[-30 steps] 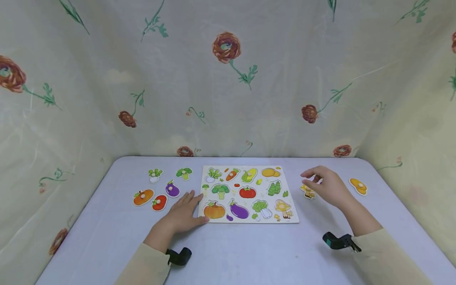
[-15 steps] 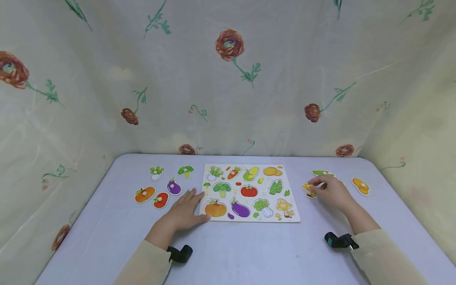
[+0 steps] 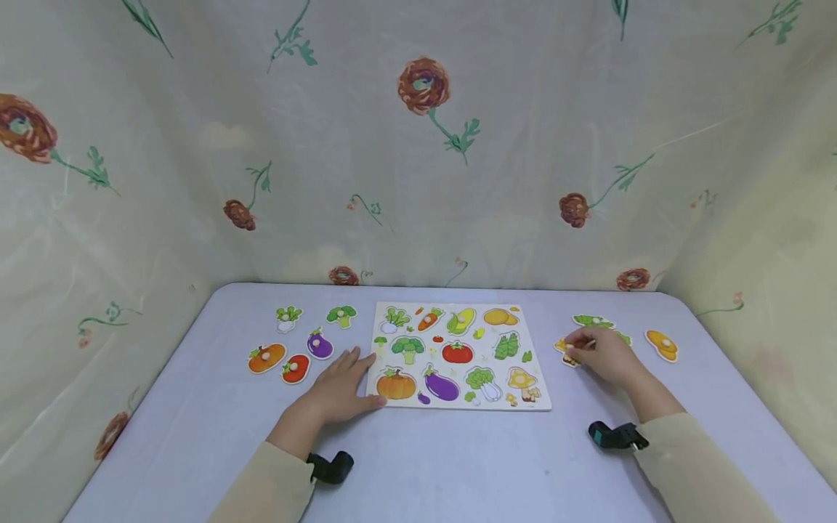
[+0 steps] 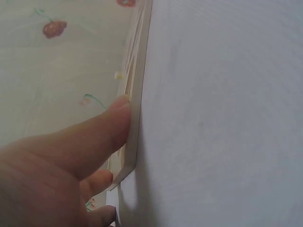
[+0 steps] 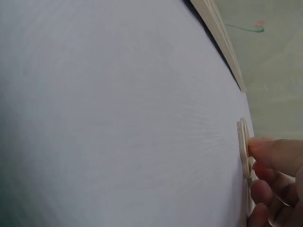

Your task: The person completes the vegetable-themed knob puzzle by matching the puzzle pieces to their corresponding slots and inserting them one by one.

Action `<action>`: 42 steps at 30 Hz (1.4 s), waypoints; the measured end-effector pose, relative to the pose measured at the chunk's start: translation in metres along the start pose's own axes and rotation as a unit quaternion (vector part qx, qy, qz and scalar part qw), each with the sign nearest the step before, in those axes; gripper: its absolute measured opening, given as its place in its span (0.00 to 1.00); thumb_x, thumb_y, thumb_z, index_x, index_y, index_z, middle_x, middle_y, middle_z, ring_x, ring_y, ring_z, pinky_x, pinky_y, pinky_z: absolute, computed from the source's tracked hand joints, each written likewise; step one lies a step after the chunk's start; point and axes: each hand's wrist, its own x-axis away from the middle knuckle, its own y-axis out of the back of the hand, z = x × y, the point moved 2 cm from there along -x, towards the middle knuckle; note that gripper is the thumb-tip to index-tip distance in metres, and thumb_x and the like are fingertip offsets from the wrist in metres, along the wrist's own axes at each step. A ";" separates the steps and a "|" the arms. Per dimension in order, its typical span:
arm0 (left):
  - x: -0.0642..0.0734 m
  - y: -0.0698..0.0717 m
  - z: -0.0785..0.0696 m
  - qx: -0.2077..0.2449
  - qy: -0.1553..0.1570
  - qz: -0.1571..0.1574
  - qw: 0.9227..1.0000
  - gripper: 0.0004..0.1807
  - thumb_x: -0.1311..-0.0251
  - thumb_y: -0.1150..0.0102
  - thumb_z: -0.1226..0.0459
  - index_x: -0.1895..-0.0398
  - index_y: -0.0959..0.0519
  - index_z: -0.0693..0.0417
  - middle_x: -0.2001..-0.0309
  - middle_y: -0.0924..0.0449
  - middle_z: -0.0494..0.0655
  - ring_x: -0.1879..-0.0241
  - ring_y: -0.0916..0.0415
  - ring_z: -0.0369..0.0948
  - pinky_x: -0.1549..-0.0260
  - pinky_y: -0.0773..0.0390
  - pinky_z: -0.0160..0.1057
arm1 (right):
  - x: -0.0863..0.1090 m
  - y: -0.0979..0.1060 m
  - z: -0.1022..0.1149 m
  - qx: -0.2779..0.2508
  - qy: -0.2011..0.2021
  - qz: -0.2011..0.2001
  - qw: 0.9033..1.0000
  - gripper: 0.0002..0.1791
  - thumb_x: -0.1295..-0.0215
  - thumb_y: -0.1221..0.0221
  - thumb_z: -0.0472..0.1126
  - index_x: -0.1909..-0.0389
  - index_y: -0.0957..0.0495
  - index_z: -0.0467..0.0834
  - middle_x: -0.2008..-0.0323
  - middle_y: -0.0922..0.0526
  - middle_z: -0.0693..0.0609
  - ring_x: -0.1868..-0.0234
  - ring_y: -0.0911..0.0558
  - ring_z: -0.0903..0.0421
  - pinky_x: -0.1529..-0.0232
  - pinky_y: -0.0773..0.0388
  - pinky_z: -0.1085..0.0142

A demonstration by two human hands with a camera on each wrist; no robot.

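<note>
My left hand lies at the left end of a white vegetable puzzle board, its fingers spread along the edge. In the left wrist view, the thumb touches the board's side. On the right of the table, my right hand pinches a yellow mushroom puzzle piece with thumb and fingers. The piece's edge shows close over the table in the right wrist view; the fingertips hide part of it. Just behind that hand lies a green vegetable piece, partly covered.
Left of the board lie a radish piece, a broccoli piece, an eggplant piece, a pumpkin piece and a tomato piece. A potato piece is at the far right. A flowered curtain hangs behind the table.
My right hand has come down onto the mushroom piece and now pinches it. The green piece behind has come into view. The left hand stays on the board.
</note>
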 end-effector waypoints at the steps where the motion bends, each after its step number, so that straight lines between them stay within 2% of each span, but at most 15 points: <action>1: 0.000 0.000 0.000 0.000 0.000 0.000 1.000 0.46 0.43 0.33 0.45 0.23 0.39 0.47 0.21 0.52 0.55 0.21 0.59 0.53 0.29 0.50 0.63 | 0.000 0.000 0.000 -0.001 0.001 0.000 1.000 0.12 0.32 0.37 0.37 0.51 0.19 0.35 0.60 0.19 0.43 0.60 0.23 0.48 0.62 0.24 0.61; 14: 0.001 0.001 0.000 0.004 -0.001 -0.002 1.000 0.46 0.43 0.32 0.45 0.23 0.38 0.48 0.21 0.51 0.55 0.21 0.59 0.54 0.29 0.50 0.64 | -0.002 -0.002 0.001 -0.001 -0.008 -0.005 1.000 0.10 0.31 0.38 0.37 0.53 0.19 0.36 0.61 0.19 0.44 0.62 0.25 0.50 0.64 0.25 0.63; 25: 0.002 0.001 -0.001 0.006 -0.001 -0.003 1.000 0.46 0.43 0.32 0.45 0.23 0.38 0.48 0.21 0.51 0.55 0.21 0.59 0.54 0.29 0.50 0.64 | 0.002 0.008 0.007 0.007 0.013 -0.017 1.000 0.12 0.29 0.39 0.39 0.52 0.19 0.36 0.60 0.19 0.44 0.60 0.24 0.49 0.62 0.27 0.61; 35: 0.002 0.000 0.001 0.001 -0.002 -0.003 1.000 0.46 0.43 0.33 0.45 0.23 0.38 0.48 0.21 0.51 0.55 0.21 0.59 0.53 0.29 0.50 0.63 | 0.014 0.019 0.031 0.010 0.041 -0.011 0.999 0.12 0.32 0.36 0.40 0.52 0.18 0.38 0.60 0.18 0.45 0.63 0.24 0.50 0.65 0.26 0.61; 42: 0.001 0.001 0.000 0.004 -0.006 -0.003 1.000 0.46 0.43 0.32 0.45 0.23 0.38 0.48 0.21 0.51 0.55 0.21 0.59 0.54 0.29 0.50 0.63 | 0.026 0.019 0.048 0.003 0.049 0.004 0.999 0.11 0.32 0.36 0.40 0.53 0.17 0.39 0.61 0.18 0.48 0.64 0.24 0.51 0.68 0.26 0.62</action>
